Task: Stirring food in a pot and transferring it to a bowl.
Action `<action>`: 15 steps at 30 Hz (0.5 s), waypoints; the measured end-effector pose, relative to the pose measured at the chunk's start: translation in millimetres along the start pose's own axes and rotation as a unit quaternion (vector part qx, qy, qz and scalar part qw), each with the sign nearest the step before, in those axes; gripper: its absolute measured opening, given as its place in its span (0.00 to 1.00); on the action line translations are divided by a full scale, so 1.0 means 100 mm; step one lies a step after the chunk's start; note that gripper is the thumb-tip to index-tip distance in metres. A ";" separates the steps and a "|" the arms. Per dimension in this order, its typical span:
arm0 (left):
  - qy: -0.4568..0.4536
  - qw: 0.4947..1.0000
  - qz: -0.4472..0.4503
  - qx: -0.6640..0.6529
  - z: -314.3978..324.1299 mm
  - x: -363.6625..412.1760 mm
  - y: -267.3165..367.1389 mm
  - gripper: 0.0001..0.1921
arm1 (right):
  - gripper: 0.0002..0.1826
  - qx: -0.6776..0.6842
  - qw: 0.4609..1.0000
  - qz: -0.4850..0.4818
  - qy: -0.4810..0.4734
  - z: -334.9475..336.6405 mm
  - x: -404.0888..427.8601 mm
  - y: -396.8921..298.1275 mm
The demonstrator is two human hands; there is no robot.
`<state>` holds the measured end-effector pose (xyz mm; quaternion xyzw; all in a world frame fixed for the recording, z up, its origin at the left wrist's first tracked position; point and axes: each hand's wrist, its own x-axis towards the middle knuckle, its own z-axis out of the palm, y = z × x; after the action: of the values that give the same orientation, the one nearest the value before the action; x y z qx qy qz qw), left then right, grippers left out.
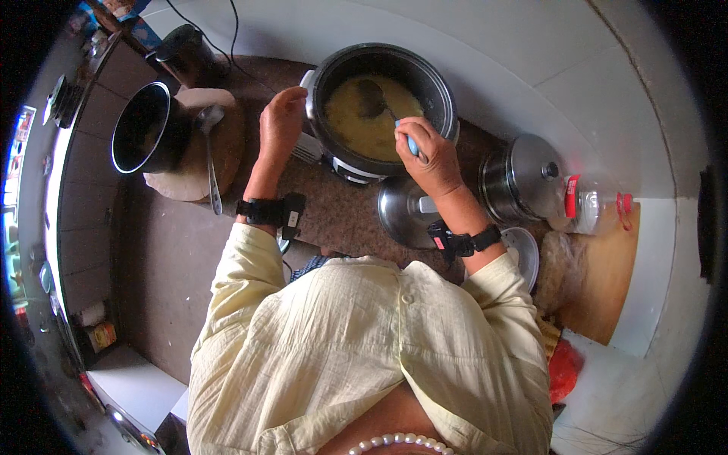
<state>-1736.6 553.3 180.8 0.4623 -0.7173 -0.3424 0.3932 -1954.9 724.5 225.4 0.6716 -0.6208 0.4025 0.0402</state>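
My right hand (429,153) is closed around the blue handle of a ladle (413,143). Its dark bowl rests in yellowish, soup-like food (347,122) inside an uncovered electric rice cooker (381,60). At the cooker's left side is my left hand (281,119), fingers curled beside the white side handle. Whether those fingers grip it or only touch it, I cannot tell. A round metal lid (401,219) with a pale handle lies below my right forearm, partly covered by it.
To the left, a dark pot (142,128) and a metal spoon (211,153) are on a round board (219,102). On the right stand a lidded steel pot (532,176) and a clear plastic bottle (594,203). A white tiled wall (506,51) runs behind the cooker.
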 end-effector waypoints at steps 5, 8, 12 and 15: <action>-0.002 1.000 0.002 -0.026 0.01 -0.05 0.06 0.11 | 0.05 -0.033 0.997 -0.053 0.036 -0.29 0.16 -0.04; 0.001 1.000 0.003 -0.020 0.00 -0.03 0.03 0.10 | 0.05 0.040 0.996 0.016 0.077 -0.46 0.20 -0.06; -0.004 1.000 0.009 -0.012 0.02 -0.04 0.04 0.10 | 0.10 0.215 0.952 0.211 0.061 -0.57 0.11 -0.04; -0.007 1.000 0.020 0.000 0.01 -0.05 0.10 0.09 | 0.13 0.300 0.908 0.289 0.047 -0.59 0.07 -0.12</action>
<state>-1740.2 561.2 187.2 0.4457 -0.7289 -0.3377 0.3950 -1974.6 754.4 274.4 0.4235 -0.6349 0.5951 -0.2517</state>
